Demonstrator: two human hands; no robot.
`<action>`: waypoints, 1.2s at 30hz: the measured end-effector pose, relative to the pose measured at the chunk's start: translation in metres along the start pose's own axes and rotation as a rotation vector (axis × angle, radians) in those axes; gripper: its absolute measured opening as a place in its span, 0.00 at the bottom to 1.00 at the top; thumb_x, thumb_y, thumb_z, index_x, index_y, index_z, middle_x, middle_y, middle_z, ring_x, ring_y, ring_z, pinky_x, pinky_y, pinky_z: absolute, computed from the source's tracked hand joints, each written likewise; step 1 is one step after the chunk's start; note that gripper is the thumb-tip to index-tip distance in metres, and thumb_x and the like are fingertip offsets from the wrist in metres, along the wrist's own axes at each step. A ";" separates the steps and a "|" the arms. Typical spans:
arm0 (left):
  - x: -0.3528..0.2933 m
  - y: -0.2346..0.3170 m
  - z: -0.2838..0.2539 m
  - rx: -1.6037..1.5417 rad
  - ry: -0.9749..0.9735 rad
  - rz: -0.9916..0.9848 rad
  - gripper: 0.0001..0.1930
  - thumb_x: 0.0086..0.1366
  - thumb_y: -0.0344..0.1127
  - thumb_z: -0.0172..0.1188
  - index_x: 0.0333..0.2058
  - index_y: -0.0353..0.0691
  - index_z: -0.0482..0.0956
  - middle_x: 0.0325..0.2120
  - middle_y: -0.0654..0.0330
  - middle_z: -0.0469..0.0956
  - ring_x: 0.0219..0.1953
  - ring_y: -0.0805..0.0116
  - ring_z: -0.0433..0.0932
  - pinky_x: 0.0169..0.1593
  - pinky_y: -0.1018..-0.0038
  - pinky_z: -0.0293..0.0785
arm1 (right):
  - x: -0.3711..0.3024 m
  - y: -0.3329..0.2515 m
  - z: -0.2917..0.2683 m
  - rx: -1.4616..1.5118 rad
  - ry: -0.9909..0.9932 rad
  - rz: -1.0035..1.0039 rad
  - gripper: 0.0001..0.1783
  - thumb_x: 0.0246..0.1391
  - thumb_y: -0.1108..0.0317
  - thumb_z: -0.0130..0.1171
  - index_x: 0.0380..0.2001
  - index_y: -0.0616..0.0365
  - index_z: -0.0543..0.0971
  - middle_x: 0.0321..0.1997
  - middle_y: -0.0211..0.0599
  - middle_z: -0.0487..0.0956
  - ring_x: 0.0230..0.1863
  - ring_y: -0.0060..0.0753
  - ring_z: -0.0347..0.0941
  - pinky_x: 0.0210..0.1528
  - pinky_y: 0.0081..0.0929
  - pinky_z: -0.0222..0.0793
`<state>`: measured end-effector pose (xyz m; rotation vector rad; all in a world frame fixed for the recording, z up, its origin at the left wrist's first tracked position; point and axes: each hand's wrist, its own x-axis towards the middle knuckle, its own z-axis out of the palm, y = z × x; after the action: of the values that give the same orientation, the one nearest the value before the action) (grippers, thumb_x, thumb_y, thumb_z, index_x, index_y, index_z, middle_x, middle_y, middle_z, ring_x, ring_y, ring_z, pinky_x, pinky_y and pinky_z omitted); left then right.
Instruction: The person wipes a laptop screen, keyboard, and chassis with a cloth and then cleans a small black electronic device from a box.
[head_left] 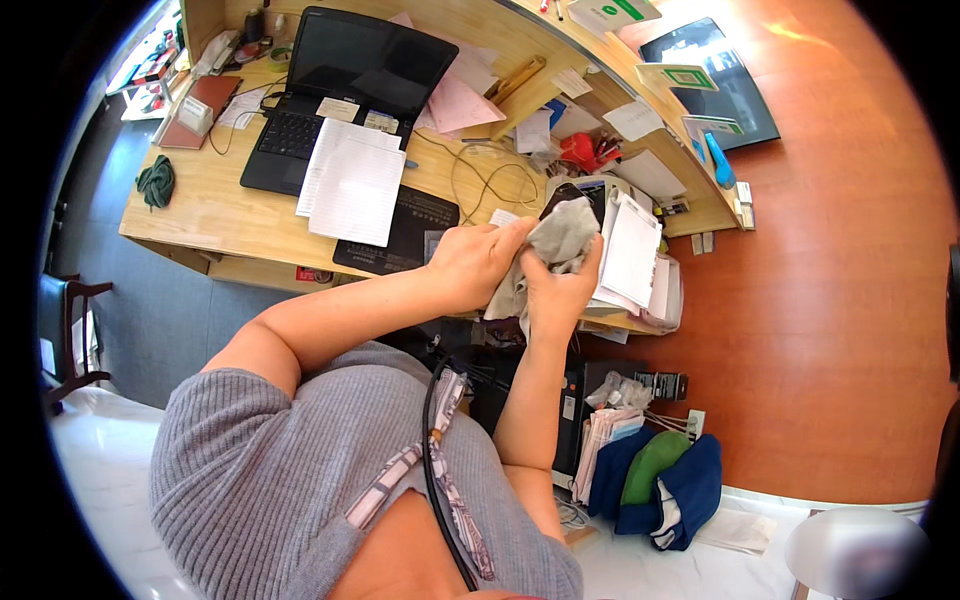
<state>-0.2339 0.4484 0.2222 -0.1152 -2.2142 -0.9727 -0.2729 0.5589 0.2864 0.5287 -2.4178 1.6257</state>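
Right now, in the head view, a grey cloth (565, 232) is bunched between both hands, toward two o'clock from centre. The left hand (472, 262) pinches its nine o'clock side; the right hand (560, 292) clasps it from six, between thumb and fingers. From it, papers (632, 250) lie at three, the laptop (362, 65) at ten.

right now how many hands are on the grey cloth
2: the left hand, at the left of the grey cloth, and the right hand, at its lower right; some fingers are hidden, but no third hand shows.
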 end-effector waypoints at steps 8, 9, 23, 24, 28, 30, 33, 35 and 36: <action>0.019 0.013 -0.021 -0.099 -0.237 -0.191 0.39 0.37 0.46 0.75 0.50 0.47 0.68 0.34 0.58 0.79 0.36 0.57 0.80 0.38 0.65 0.75 | 0.014 0.019 -0.047 0.422 0.223 0.117 0.34 0.45 0.80 0.67 0.57 0.60 0.66 0.50 0.41 0.75 0.49 0.32 0.73 0.51 0.29 0.70; 0.018 0.011 -0.021 -0.092 -0.232 -0.192 0.39 0.38 0.46 0.75 0.50 0.47 0.68 0.34 0.58 0.79 0.36 0.57 0.80 0.38 0.65 0.75 | 0.010 0.004 -0.054 0.516 0.227 0.110 0.33 0.46 0.80 0.66 0.56 0.59 0.65 0.49 0.42 0.75 0.47 0.33 0.75 0.49 0.29 0.72; 0.019 0.001 -0.018 -0.144 -0.169 -0.225 0.43 0.36 0.46 0.77 0.51 0.41 0.63 0.33 0.52 0.77 0.36 0.54 0.80 0.39 0.65 0.74 | -0.031 0.032 -0.062 -0.129 -0.016 -0.065 0.25 0.41 0.80 0.63 0.46 0.57 0.71 0.44 0.36 0.75 0.46 0.34 0.72 0.49 0.31 0.68; 0.017 -0.003 -0.016 -0.149 -0.178 -0.248 0.44 0.37 0.46 0.77 0.52 0.41 0.62 0.35 0.51 0.77 0.36 0.54 0.80 0.40 0.65 0.74 | -0.028 0.033 -0.066 0.052 0.094 0.009 0.25 0.44 0.81 0.63 0.47 0.58 0.70 0.45 0.36 0.75 0.46 0.32 0.73 0.49 0.30 0.69; 0.007 -0.016 -0.003 -0.252 -0.173 -0.248 0.47 0.37 0.48 0.77 0.52 0.41 0.58 0.39 0.48 0.76 0.39 0.50 0.78 0.42 0.62 0.73 | -0.017 0.039 -0.082 0.544 0.242 0.177 0.28 0.49 0.84 0.62 0.54 0.61 0.66 0.50 0.40 0.74 0.51 0.33 0.73 0.52 0.29 0.73; 0.006 -0.016 -0.002 -0.315 -0.228 -0.278 0.47 0.37 0.48 0.77 0.52 0.42 0.58 0.39 0.48 0.75 0.40 0.49 0.78 0.43 0.62 0.73 | -0.017 0.066 -0.080 0.605 0.234 0.172 0.35 0.48 0.84 0.63 0.59 0.60 0.63 0.54 0.40 0.71 0.52 0.35 0.73 0.53 0.30 0.73; 0.006 -0.021 0.002 -0.407 -0.280 -0.324 0.47 0.37 0.45 0.78 0.52 0.43 0.56 0.37 0.51 0.74 0.37 0.55 0.78 0.41 0.66 0.73 | -0.025 0.076 -0.054 0.595 0.235 0.222 0.35 0.50 0.82 0.63 0.61 0.58 0.63 0.55 0.40 0.72 0.52 0.35 0.72 0.58 0.32 0.68; 0.004 -0.029 0.006 -0.527 -0.313 -0.350 0.46 0.37 0.40 0.79 0.52 0.44 0.55 0.35 0.55 0.73 0.34 0.62 0.77 0.39 0.71 0.73 | -0.028 0.078 -0.050 0.744 0.109 0.226 0.41 0.44 0.77 0.71 0.61 0.60 0.62 0.56 0.39 0.71 0.54 0.32 0.70 0.59 0.29 0.66; 0.003 -0.032 0.008 -0.617 -0.315 -0.312 0.46 0.38 0.36 0.79 0.52 0.45 0.55 0.35 0.58 0.72 0.34 0.66 0.75 0.38 0.73 0.71 | -0.028 0.086 -0.048 0.773 0.033 0.207 0.44 0.41 0.76 0.73 0.61 0.61 0.61 0.57 0.39 0.70 0.55 0.33 0.69 0.60 0.29 0.65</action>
<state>-0.2518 0.4305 0.2011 -0.2185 -2.1629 -1.9050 -0.2832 0.6380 0.2217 0.3418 -1.7877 2.6246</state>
